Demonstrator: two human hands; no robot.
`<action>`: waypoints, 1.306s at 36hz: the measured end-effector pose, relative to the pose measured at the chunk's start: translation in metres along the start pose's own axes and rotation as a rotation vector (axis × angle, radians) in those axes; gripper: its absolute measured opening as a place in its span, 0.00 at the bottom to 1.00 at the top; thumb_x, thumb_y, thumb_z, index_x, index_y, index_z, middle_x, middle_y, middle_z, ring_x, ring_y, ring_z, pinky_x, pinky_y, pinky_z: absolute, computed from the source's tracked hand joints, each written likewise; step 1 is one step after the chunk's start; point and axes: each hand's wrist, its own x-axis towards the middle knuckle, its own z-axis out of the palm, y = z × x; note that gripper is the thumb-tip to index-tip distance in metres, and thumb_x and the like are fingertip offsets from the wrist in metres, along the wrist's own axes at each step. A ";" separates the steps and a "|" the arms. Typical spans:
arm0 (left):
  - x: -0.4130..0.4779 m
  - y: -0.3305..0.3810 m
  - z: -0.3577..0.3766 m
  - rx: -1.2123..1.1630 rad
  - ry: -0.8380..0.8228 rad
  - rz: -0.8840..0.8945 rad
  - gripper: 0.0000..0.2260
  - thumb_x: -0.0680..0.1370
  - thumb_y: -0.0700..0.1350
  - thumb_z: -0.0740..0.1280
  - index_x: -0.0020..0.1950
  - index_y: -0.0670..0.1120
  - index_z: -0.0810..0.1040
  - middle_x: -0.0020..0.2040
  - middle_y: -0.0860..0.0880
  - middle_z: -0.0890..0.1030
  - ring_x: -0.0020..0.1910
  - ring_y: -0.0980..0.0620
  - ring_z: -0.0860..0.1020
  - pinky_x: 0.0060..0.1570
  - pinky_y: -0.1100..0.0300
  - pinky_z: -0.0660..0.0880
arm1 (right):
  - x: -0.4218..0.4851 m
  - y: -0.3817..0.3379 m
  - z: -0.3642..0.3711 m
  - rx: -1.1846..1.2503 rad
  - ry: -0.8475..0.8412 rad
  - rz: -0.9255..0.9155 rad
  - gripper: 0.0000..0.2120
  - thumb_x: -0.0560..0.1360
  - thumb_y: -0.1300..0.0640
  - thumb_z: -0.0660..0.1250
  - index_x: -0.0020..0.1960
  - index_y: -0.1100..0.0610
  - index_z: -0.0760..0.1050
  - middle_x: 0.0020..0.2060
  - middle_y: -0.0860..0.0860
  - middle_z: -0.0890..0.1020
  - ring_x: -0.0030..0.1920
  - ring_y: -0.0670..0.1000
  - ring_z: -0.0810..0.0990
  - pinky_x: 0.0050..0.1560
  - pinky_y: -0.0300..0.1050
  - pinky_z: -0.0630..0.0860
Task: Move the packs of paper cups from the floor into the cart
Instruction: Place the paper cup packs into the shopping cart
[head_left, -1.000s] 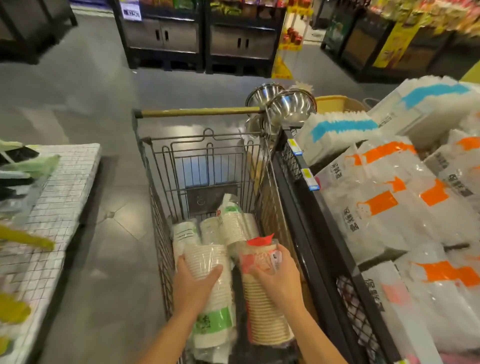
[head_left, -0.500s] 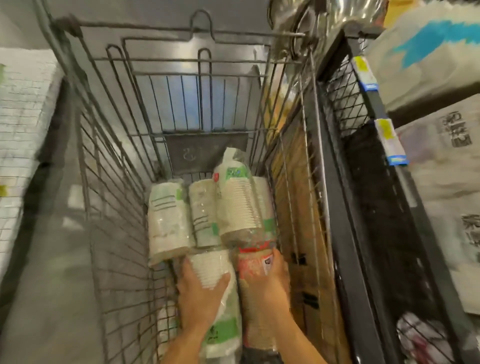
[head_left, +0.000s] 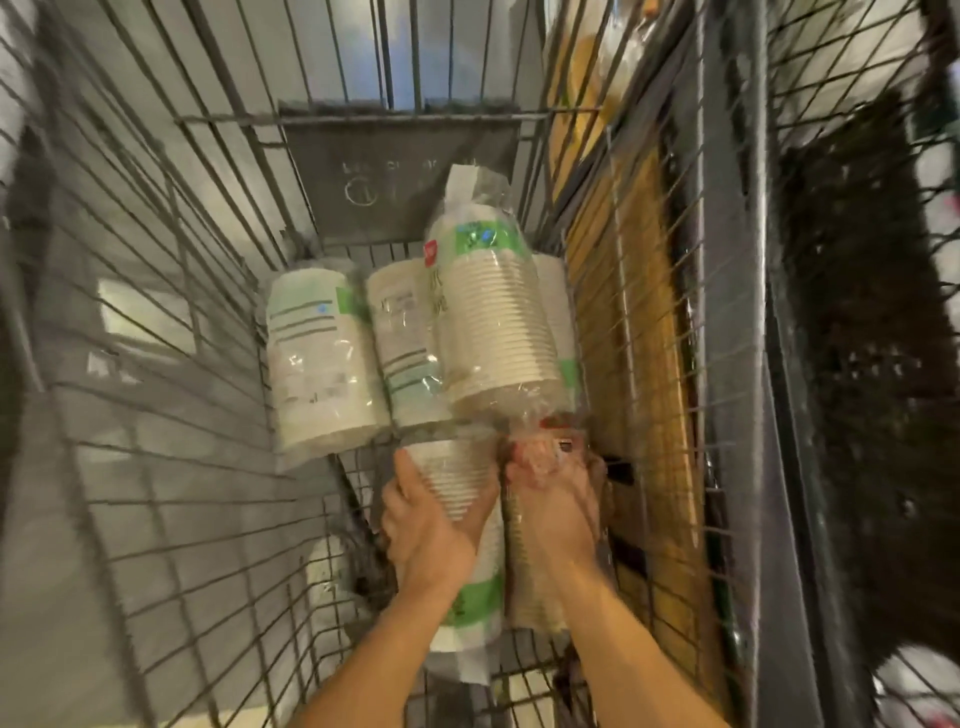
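Observation:
I look straight down into the wire cart (head_left: 171, 332). My left hand (head_left: 431, 525) grips a white pack of paper cups with a green label (head_left: 467, 582), held low in the basket. My right hand (head_left: 558, 506) grips a brown pack of cups with a red top (head_left: 530, 587) right beside it. Further in, three packs lie on the cart floor: a white one at the left (head_left: 317, 358), a middle one (head_left: 402, 343), and a brown ribbed one (head_left: 491, 312) resting on top toward the right wall.
The cart's far end panel (head_left: 400, 171) is a grey plate. A dark metal shelf frame (head_left: 748, 364) runs along the cart's right side, with a black mesh basket (head_left: 872, 364) beyond. Grey floor shows through the left wires.
My head and both hands have dropped deep into the cart. The two held packs have moved down and forward toward the packs lying at the far end.

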 end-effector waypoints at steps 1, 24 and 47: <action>-0.001 0.005 -0.003 -0.012 -0.030 -0.003 0.56 0.68 0.75 0.66 0.80 0.56 0.33 0.78 0.44 0.51 0.76 0.35 0.57 0.72 0.38 0.61 | 0.007 0.003 -0.005 0.159 -0.144 -0.085 0.49 0.74 0.41 0.77 0.86 0.51 0.55 0.82 0.59 0.64 0.83 0.61 0.60 0.81 0.59 0.63; -0.191 0.239 -0.261 1.015 0.079 0.854 0.23 0.78 0.57 0.62 0.70 0.48 0.69 0.65 0.46 0.74 0.65 0.42 0.73 0.61 0.45 0.72 | -0.186 -0.102 -0.292 -0.460 0.093 -0.588 0.25 0.81 0.43 0.68 0.73 0.54 0.72 0.65 0.56 0.79 0.68 0.61 0.79 0.65 0.55 0.78; -0.427 0.271 -0.203 1.202 -0.369 1.765 0.25 0.79 0.58 0.64 0.73 0.51 0.69 0.68 0.49 0.76 0.66 0.46 0.74 0.65 0.47 0.73 | -0.444 0.091 -0.352 -0.045 0.532 0.146 0.23 0.83 0.46 0.66 0.75 0.52 0.72 0.70 0.53 0.79 0.69 0.59 0.78 0.63 0.53 0.77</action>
